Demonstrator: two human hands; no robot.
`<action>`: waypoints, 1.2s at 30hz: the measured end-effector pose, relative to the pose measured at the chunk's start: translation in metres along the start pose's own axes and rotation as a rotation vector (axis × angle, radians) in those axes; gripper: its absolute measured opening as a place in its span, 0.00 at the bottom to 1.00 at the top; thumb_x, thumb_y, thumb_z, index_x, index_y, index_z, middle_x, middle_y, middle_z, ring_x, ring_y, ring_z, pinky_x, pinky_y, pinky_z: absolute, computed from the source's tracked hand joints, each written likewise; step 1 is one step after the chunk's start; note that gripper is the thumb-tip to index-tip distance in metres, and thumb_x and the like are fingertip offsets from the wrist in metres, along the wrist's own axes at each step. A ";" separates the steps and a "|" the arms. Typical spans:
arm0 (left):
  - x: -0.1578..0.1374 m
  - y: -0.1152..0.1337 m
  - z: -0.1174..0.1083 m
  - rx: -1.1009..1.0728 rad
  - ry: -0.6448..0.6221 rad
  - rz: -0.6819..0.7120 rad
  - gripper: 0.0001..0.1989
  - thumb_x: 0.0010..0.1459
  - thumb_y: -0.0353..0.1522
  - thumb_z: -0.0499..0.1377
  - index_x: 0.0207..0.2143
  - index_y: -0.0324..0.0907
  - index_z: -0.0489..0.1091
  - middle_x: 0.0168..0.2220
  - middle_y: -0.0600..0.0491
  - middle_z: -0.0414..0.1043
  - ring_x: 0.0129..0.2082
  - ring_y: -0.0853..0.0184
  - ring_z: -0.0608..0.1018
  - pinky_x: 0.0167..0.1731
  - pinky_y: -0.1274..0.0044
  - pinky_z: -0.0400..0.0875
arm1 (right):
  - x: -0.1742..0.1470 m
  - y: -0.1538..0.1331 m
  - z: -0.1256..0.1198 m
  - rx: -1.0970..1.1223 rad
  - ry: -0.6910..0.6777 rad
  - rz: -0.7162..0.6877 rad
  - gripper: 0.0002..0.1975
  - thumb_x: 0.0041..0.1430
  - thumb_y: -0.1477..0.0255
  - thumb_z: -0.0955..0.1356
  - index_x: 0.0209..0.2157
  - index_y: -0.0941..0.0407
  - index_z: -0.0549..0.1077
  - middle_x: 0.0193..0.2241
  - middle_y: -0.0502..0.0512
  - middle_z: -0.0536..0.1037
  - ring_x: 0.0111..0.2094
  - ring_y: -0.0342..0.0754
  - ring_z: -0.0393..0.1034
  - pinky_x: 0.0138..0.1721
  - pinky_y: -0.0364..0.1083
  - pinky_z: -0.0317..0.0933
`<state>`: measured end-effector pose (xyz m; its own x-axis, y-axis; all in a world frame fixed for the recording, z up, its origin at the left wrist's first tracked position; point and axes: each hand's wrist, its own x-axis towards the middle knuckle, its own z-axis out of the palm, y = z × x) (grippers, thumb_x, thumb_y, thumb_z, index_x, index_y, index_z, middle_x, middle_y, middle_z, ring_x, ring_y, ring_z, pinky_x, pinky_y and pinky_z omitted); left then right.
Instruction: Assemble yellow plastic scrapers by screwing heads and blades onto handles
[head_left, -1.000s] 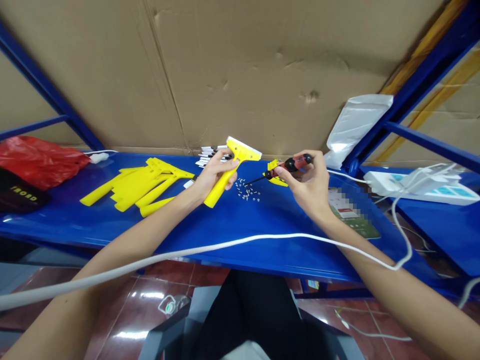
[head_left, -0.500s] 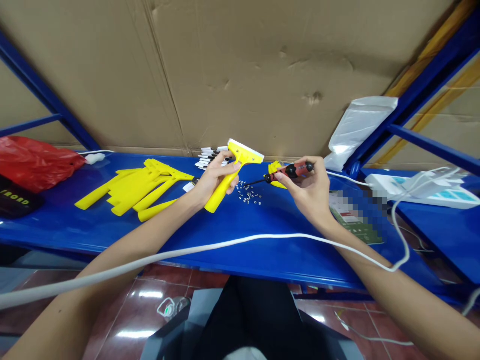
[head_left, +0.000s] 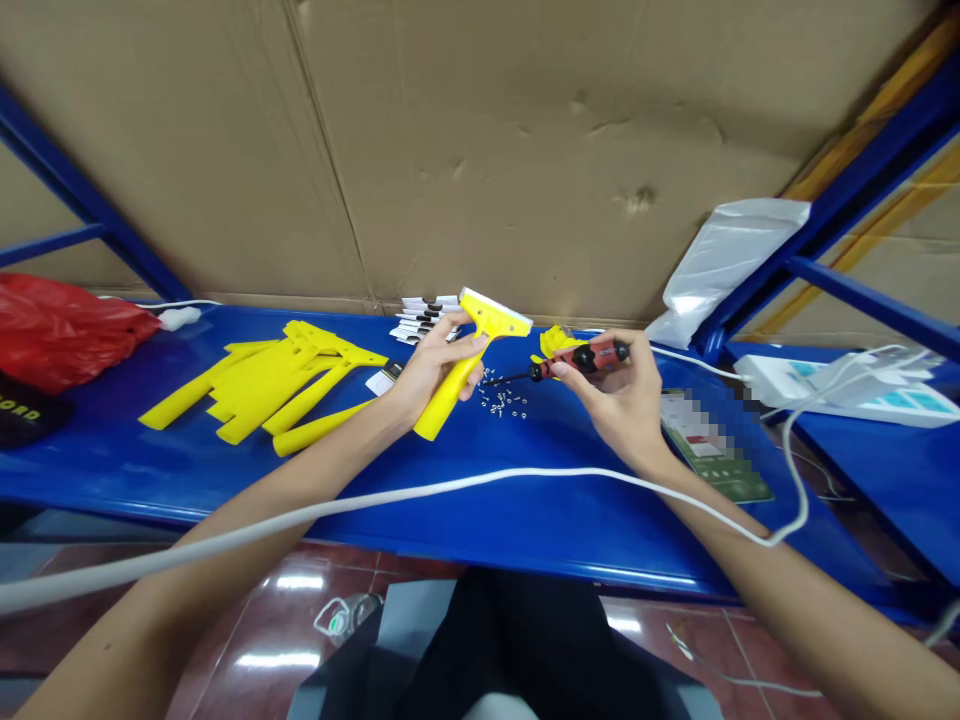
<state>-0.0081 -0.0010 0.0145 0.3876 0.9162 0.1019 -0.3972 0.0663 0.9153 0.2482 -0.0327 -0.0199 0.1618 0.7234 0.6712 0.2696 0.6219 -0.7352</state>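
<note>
My left hand (head_left: 435, 370) is closed around the handle of a yellow scraper (head_left: 444, 398), whose wide head with a pale edge points up and away. In my right hand (head_left: 626, 395) is a red and black screwdriver (head_left: 589, 362), its dark shaft aimed left over loose screws and nuts (head_left: 504, 398). The screwdriver's tip is apart from the scraper. Left of my left hand lie several yellow scraper handles (head_left: 281, 375), with one single handle (head_left: 319, 428) nearer me. Small yellow parts (head_left: 555, 342) lie behind the screwdriver, partly covered by it.
White packets (head_left: 424, 318) are stacked at the back by the cardboard wall (head_left: 480, 150). A white cable (head_left: 450, 487) crosses in front of both forearms. A red bag (head_left: 67, 325) sits at far left; a printed sheet (head_left: 712, 445) and a white power strip (head_left: 847, 385) are to the right.
The view has shifted slightly. Both hands keep their holds; the scraper and the screwdriver stay almost in the same place, with the screwdriver tip still over the screws.
</note>
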 end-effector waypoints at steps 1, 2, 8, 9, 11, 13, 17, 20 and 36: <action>0.000 0.000 0.000 -0.003 0.006 -0.005 0.26 0.59 0.34 0.76 0.52 0.48 0.66 0.40 0.55 0.79 0.22 0.73 0.77 0.16 0.81 0.63 | 0.000 0.000 0.000 -0.014 0.000 0.001 0.29 0.57 0.54 0.84 0.48 0.48 0.68 0.38 0.50 0.78 0.42 0.56 0.85 0.44 0.57 0.82; 0.001 -0.001 -0.001 -0.008 0.013 -0.011 0.26 0.59 0.34 0.76 0.52 0.48 0.66 0.41 0.55 0.79 0.22 0.73 0.77 0.17 0.80 0.64 | 0.000 0.001 -0.001 -0.025 0.002 0.002 0.29 0.56 0.53 0.84 0.48 0.48 0.69 0.37 0.50 0.78 0.42 0.56 0.85 0.44 0.57 0.82; 0.002 -0.004 0.000 -0.056 0.068 -0.028 0.26 0.58 0.33 0.77 0.51 0.48 0.66 0.38 0.56 0.79 0.22 0.73 0.77 0.16 0.81 0.64 | -0.002 0.004 -0.001 0.016 -0.005 0.045 0.29 0.56 0.54 0.85 0.47 0.47 0.69 0.37 0.50 0.78 0.43 0.57 0.85 0.44 0.57 0.81; 0.002 -0.004 0.000 -0.059 0.074 -0.031 0.26 0.58 0.33 0.77 0.51 0.48 0.67 0.38 0.56 0.79 0.22 0.73 0.77 0.16 0.81 0.63 | -0.002 0.004 -0.001 0.030 -0.005 0.053 0.29 0.56 0.54 0.85 0.47 0.47 0.69 0.38 0.50 0.78 0.43 0.57 0.85 0.44 0.58 0.81; 0.003 -0.004 -0.001 -0.061 0.081 -0.045 0.26 0.58 0.34 0.77 0.52 0.48 0.67 0.38 0.56 0.79 0.22 0.73 0.76 0.17 0.81 0.64 | -0.002 0.003 0.000 0.038 0.007 0.054 0.30 0.55 0.53 0.85 0.47 0.47 0.69 0.37 0.50 0.78 0.42 0.57 0.85 0.44 0.58 0.81; 0.004 -0.003 -0.003 -0.064 0.089 -0.061 0.27 0.57 0.33 0.77 0.52 0.48 0.66 0.39 0.55 0.80 0.21 0.73 0.76 0.17 0.81 0.65 | -0.001 0.000 0.001 0.024 0.022 0.043 0.30 0.54 0.51 0.85 0.45 0.47 0.70 0.36 0.50 0.77 0.41 0.56 0.85 0.42 0.57 0.82; 0.005 -0.001 -0.005 -0.050 0.097 -0.060 0.29 0.57 0.33 0.77 0.53 0.48 0.65 0.44 0.53 0.82 0.22 0.74 0.77 0.17 0.81 0.66 | 0.000 -0.003 0.002 0.022 0.024 0.032 0.30 0.54 0.49 0.85 0.44 0.47 0.70 0.34 0.49 0.75 0.39 0.55 0.84 0.39 0.56 0.83; 0.005 0.000 -0.006 -0.030 0.092 -0.051 0.28 0.57 0.33 0.77 0.53 0.48 0.65 0.45 0.53 0.82 0.23 0.73 0.77 0.18 0.81 0.66 | 0.000 -0.003 0.002 0.055 0.005 0.024 0.29 0.55 0.51 0.85 0.45 0.47 0.70 0.36 0.49 0.76 0.41 0.56 0.84 0.41 0.57 0.83; 0.008 -0.005 -0.010 0.009 0.116 0.001 0.27 0.58 0.32 0.76 0.54 0.48 0.68 0.42 0.53 0.82 0.24 0.72 0.77 0.18 0.82 0.66 | 0.000 -0.004 -0.004 -0.005 0.000 -0.037 0.26 0.59 0.55 0.83 0.48 0.46 0.69 0.41 0.52 0.79 0.44 0.57 0.86 0.42 0.57 0.83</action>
<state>-0.0116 0.0105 0.0071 0.2877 0.9560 0.0575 -0.3900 0.0621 0.9187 0.2505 -0.0366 -0.0163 0.1519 0.7000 0.6978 0.2801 0.6466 -0.7096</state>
